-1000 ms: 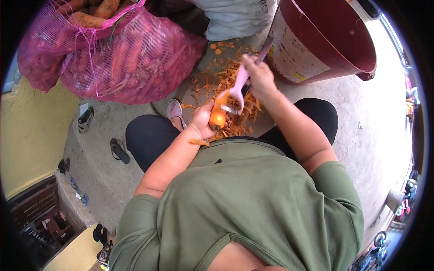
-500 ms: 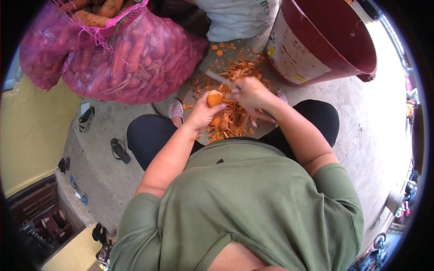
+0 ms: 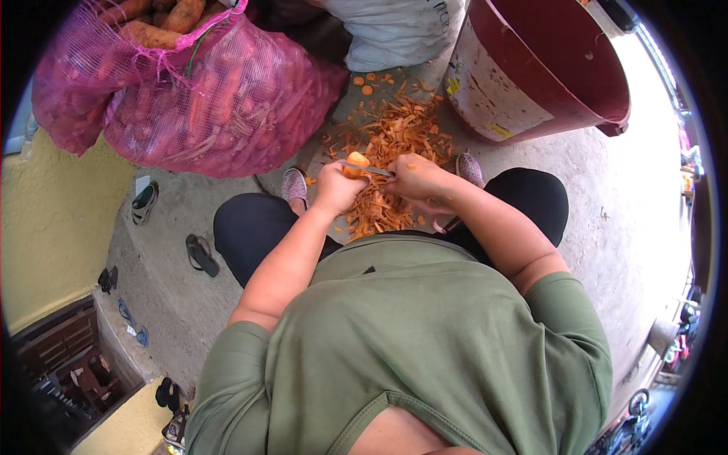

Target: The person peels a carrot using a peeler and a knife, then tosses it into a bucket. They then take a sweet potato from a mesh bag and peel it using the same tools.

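My left hand (image 3: 339,188) is closed around a carrot (image 3: 355,161), whose orange end sticks up above the fingers. In my right hand (image 3: 415,177) is a knife (image 3: 367,168), its thin blade lying across the carrot near the top. The fingers of the right hand wrap the handle, which is mostly hidden. A heap of orange carrot peelings (image 3: 402,125) covers the floor beneath and beyond both hands, between my feet. A few round carrot slices (image 3: 367,89) lie past the heap.
A pink mesh sack (image 3: 227,114) full of carrots stands at the far left. The large red bucket (image 3: 523,114) is at the far right, with a white sack (image 3: 402,34) between them. Sandals (image 3: 202,255) lie on the concrete floor to the left, beside a yellow wall (image 3: 61,220).
The right hand has come down and the knife blade has moved from above the heap onto the carrot. My left hand has turned slightly, tilting the carrot's end.
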Demonstrator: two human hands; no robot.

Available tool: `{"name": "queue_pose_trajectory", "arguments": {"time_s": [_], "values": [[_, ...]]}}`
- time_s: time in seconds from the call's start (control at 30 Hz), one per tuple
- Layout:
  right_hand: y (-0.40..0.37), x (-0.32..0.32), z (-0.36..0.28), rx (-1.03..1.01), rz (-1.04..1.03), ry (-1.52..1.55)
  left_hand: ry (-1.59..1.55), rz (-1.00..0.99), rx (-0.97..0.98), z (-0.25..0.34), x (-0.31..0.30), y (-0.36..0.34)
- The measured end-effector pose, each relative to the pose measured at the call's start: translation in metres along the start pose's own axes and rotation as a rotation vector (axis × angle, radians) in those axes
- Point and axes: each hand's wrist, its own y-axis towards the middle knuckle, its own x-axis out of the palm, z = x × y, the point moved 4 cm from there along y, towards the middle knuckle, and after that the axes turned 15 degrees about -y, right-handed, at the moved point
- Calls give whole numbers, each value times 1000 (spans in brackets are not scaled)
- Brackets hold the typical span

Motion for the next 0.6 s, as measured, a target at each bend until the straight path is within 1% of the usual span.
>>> {"name": "queue_pose_trajectory", "arguments": {"time_s": [0.1, 0.23, 0.3, 0.4, 0.5, 0.53, 0.6], "values": [[-1, -2, -2, 6, 7, 8, 38, 0, -34, 6, 0, -2], [1, -1, -1, 8, -51, 27, 76, -10, -25, 3, 0, 0], [6, 6, 2, -8, -77, 33, 159, 17, -22, 5, 1, -1], [13, 16, 2, 73, 7, 67, 267, 81, -6, 11, 1, -5], [21, 28, 1, 165, 19, 55, 399, 100, 5, 7, 5, -5], [27, 34, 3, 159, 3, 15, 448, 96, 7, 2, 7, -4], [44, 49, 12, 148, -32, -64, 491, 8, 227, -5, 26, -9]]}}
